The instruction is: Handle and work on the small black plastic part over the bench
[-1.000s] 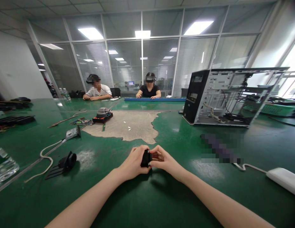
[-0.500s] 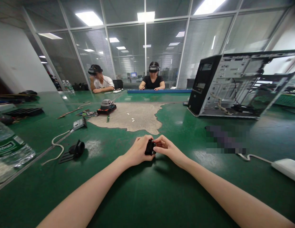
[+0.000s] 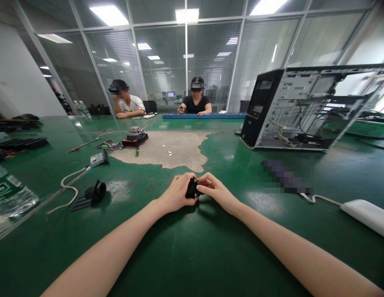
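A small black part (image 3: pixel 190 189), too small to name its kind, is held just above the green table top (image 3: pixel 179 255). My left hand (image 3: pixel 177 193) is closed around it from the left, with the thumb below and fingers over the top. From the right, the bent fingers of my right hand (image 3: pixel 213 189) pinch at its side, where something small and shiny shows; the fingertips hide the details. To the left of my hands lies a black plastic piece (image 3: pixel 94 192) with a round end and slotted prongs.
An open computer case (image 3: pixel 266 109) stands at the right. A white power strip (image 3: pixel 367 214) with its cord lies nearer. At left are a plastic bottle (image 3: pixel 12 192), a metal bracket (image 3: pixel 98 158) and a cooler (image 3: pixel 135 136). Two people (image 3: pixel 196 103) sit across.
The whole view has shifted slightly. My hands keep the black part between them, with only small finger movement. The person opposite has raised one hand from the table edge.
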Demonstrator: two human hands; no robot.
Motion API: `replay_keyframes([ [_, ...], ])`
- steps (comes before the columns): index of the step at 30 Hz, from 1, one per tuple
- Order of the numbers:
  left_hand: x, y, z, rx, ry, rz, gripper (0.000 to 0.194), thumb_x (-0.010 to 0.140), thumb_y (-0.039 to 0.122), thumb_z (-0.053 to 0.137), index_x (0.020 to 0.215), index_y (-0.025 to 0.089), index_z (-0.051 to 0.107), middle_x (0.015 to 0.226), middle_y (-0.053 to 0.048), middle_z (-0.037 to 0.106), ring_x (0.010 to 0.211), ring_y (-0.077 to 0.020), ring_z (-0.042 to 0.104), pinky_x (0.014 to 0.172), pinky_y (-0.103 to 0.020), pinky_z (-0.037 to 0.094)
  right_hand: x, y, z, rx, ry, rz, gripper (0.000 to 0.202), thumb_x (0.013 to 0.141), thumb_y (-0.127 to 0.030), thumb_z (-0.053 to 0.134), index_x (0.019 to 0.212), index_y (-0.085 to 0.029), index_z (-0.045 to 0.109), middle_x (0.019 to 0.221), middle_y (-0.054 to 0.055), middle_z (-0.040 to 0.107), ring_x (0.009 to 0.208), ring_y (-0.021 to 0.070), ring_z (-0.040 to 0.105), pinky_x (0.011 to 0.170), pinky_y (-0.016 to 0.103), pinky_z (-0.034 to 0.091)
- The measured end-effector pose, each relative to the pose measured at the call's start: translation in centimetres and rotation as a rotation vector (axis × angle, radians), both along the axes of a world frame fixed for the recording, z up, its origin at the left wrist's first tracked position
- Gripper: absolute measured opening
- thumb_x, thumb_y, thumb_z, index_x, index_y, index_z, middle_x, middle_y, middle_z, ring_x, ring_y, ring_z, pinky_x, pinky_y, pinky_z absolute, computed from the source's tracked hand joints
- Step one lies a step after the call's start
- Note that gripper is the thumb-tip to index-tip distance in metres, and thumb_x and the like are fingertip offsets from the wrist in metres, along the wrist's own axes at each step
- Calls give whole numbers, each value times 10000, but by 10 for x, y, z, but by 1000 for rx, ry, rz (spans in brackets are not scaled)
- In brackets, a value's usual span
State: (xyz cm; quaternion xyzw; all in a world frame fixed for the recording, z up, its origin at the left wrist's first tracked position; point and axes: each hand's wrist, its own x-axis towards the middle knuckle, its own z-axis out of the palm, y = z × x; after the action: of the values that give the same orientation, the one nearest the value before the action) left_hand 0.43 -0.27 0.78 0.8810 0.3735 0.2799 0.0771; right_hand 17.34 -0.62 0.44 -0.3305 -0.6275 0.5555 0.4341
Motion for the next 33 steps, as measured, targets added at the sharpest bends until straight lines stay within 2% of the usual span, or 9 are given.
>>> replay_keyframes([
  [4,0,0,0,-7,-8,-4,543,627,267,604,1089,216,323,1040,-40,479,986,-213,468,877,-373,318,-2,3,-5,-11,-43,-67,263,671,-300,622,859,-196,472,853,4,553,852,139,534,820,336,400],
  [10,-1,-1,-1,-6,-7,-4,557,612,233,601,1092,212,320,1029,-34,483,960,-204,473,876,-368,318,2,0,0,2,-34,101,363,600,-225,688,861,-206,436,865,-6,555,849,136,548,824,336,407],
  [15,0,0,-2,12,-2,1,556,619,271,606,1090,217,315,1034,-32,476,966,-204,474,870,-368,320,2,0,0,-5,-37,15,242,686,-289,610,853,-201,458,863,0,567,843,136,548,802,334,410],
  [18,0,1,-2,2,-3,-2,558,616,273,609,1086,218,313,1030,-31,480,971,-205,473,869,-368,319,1,2,-3,-19,-33,6,293,665,-289,629,890,-200,465,894,11,559,869,142,544,819,339,408],
  [23,-1,1,-2,-17,-2,3,560,610,232,595,1097,220,317,1038,-33,485,964,-209,479,868,-372,319,0,2,-2,-12,-30,87,415,590,-214,684,924,-213,439,881,0,540,833,132,547,815,339,415],
  [29,-1,2,-3,-13,-6,-2,575,596,228,607,1093,215,319,1038,-32,491,959,-209,478,868,-366,317,1,3,0,-25,-31,84,404,566,-168,692,877,-205,437,798,-20,542,781,126,551,775,331,430],
  [33,-1,2,-4,4,-4,-2,544,628,262,597,1092,215,318,1029,-33,493,956,-206,479,864,-364,317,9,6,0,-51,-81,74,381,581,-164,682,895,-187,468,874,16,569,804,144,560,757,337,440],
])
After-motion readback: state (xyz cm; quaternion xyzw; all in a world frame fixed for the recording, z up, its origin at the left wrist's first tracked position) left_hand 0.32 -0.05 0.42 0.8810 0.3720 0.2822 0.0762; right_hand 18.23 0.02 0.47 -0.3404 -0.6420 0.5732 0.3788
